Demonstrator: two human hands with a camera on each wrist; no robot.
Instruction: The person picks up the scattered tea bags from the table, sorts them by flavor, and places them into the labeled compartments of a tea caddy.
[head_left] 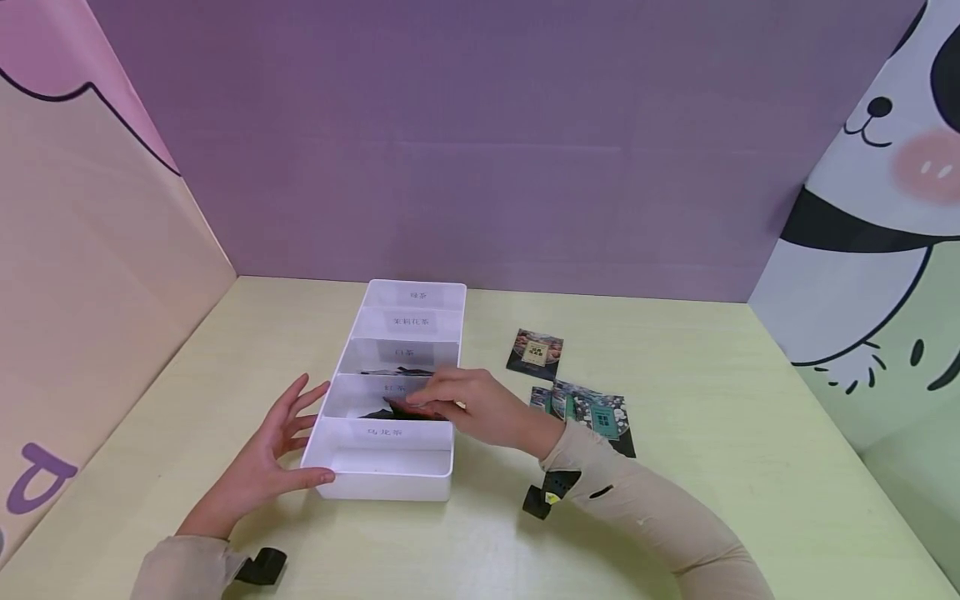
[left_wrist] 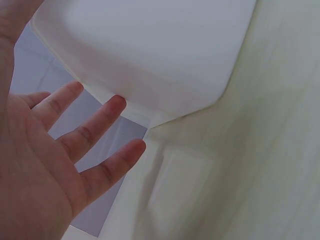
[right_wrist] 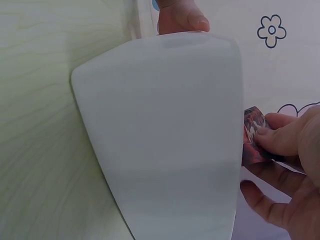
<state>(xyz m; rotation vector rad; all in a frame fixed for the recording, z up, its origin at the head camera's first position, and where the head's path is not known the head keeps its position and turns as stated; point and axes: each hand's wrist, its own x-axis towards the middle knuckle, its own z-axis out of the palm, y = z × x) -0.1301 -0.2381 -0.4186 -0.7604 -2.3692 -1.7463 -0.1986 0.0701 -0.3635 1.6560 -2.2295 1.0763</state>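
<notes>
A long white divided box [head_left: 382, 486] with labelled compartments lies lengthwise away from me. My right hand [head_left: 480, 407] pinches a dark red tea sachet [right_wrist: 254, 135] between thumb and fingers, its lower part inside the second compartment from the front. Dark sachet edges [head_left: 397, 372] show in the compartment behind that one. With spread, fairly straight fingers, my left hand [head_left: 262, 458] is at the box's left side, thumb at the front corner. In the left wrist view, fingertips [left_wrist: 117, 104] lie against or close beside the white wall; exact contact cannot be told.
Right of the box, a dark sachet with a tan label [head_left: 535, 353] lies flat on the pale table [head_left: 750, 467]. Several overlapping green-labelled sachets [head_left: 603, 419] lie nearer, partly behind my right forearm. A purple wall [head_left: 480, 167] rises behind the table, with printed panels at both sides.
</notes>
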